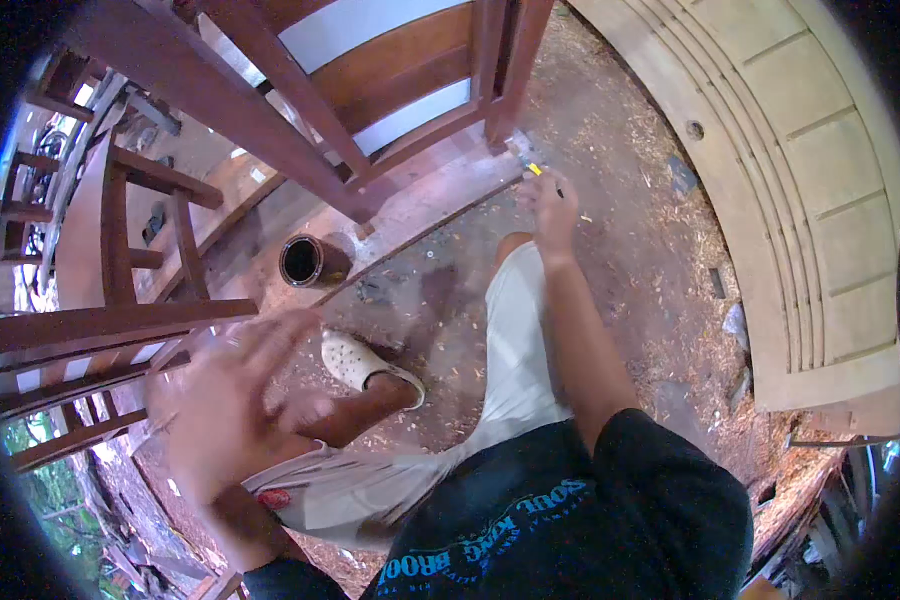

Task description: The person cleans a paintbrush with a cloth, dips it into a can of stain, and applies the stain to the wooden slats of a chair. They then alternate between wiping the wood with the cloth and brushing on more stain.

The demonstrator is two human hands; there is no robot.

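one brush (535,169) pinched in right hand (550,203), near foot of wooden leg (515,82). left hand (232,412) blurred, fingers spread, near wooden frame (120,322). open can (338,264) on plank (435,198).

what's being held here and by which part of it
The right hand grips a slim tool by its yellow-and-black handle. The left hand is blurred; no held thing shows.

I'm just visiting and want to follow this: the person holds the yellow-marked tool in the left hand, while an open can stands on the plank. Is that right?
Not quite: the head view shows the yellow-marked tool in the right hand, not the left hand. The open can does stand on the plank.
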